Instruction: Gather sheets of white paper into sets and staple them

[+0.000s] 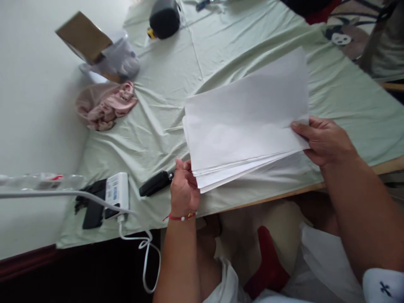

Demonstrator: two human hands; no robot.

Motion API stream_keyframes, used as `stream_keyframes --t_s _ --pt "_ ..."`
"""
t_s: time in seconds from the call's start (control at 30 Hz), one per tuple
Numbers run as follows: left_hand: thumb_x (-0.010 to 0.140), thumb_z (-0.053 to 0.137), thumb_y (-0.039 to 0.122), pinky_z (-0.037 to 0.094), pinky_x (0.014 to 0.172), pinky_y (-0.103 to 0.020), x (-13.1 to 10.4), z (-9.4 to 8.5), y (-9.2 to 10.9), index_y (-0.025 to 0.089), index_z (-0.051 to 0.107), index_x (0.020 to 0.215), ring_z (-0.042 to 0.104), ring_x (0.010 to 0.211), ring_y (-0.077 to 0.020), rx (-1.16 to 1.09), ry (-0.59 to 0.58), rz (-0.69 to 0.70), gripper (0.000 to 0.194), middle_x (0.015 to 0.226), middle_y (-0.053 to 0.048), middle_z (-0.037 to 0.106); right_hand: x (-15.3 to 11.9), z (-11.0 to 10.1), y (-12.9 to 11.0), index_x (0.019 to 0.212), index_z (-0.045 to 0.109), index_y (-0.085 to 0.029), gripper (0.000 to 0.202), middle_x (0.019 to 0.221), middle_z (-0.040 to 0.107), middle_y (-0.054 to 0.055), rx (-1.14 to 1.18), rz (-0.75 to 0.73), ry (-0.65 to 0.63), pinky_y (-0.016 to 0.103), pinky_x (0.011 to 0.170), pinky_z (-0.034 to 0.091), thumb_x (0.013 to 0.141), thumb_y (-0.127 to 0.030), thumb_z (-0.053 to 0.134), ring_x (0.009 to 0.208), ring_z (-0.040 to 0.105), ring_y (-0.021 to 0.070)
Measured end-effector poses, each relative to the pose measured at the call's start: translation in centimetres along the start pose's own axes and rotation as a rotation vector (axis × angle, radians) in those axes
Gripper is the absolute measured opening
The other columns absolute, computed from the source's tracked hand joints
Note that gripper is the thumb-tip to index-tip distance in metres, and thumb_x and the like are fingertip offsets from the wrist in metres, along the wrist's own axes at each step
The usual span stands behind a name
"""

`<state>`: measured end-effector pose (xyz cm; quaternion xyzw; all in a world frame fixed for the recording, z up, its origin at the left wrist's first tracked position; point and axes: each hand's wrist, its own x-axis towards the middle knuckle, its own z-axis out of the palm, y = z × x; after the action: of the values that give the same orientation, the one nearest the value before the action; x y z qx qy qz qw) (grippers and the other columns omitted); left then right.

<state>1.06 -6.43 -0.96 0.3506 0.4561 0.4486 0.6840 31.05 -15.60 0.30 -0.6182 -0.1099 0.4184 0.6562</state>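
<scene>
A stack of white paper sheets [246,118] is held a little tilted over the cloth-covered table, its lower edges fanned slightly apart. My right hand [328,141] grips the stack's right edge, thumb on top and fingers underneath. At the lower left corner, my left hand [186,187] is against the sheets; its thumb points up beside the edge and its other fingers are partly hidden behind the paper. Just left of that hand lies a black object with a metal tip [156,184], its kind unclear.
A pale green cloth [164,92] covers the table. On the left are a white power strip [117,191] with a cable, a black phone-like slab [94,212], a plastic bottle [57,182], pink fabric [109,105] and a cardboard box [83,37]. A black case [164,19] stands farther back.
</scene>
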Motion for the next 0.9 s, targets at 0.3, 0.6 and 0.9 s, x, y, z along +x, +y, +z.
stream_keyframes --t_s 0.3,0.6,0.9 --pt "0.064 0.100 0.051 0.061 0.100 -0.037 1.7 0.2 1.8 0.020 0.080 0.091 0.078 0.102 -0.0250 0.300 -0.027 0.269 0.046 0.091 -0.005 0.083 1.2 -2.1 0.6 0.099 0.082 -0.021 0.034 0.097 0.081 0.003 -0.067 -0.108 -0.348 0.028 0.084 0.062 0.070 -0.031 0.096 0.085 0.074 0.0162" --pt "0.053 0.099 0.027 0.060 0.095 -0.036 2.1 -0.7 2.3 0.024 0.077 0.071 0.072 0.082 -0.0190 0.298 -0.049 0.459 0.029 0.073 0.000 0.075 0.4 0.3 0.9 0.087 0.080 -0.026 0.027 0.094 0.080 0.000 -0.094 -0.141 -0.330 0.034 0.081 0.065 0.066 -0.031 0.096 0.090 0.076 0.0206" --pt "0.053 0.095 0.023 0.054 0.102 -0.035 4.2 -2.8 0.9 0.021 0.073 0.080 0.070 0.095 -0.0201 0.409 -0.017 0.457 0.035 0.081 0.000 0.073 0.0 1.0 0.2 0.093 0.080 -0.027 0.041 0.099 0.078 0.000 -0.226 -0.286 -0.251 0.034 0.087 0.064 0.058 -0.019 0.099 0.103 0.073 0.0237"
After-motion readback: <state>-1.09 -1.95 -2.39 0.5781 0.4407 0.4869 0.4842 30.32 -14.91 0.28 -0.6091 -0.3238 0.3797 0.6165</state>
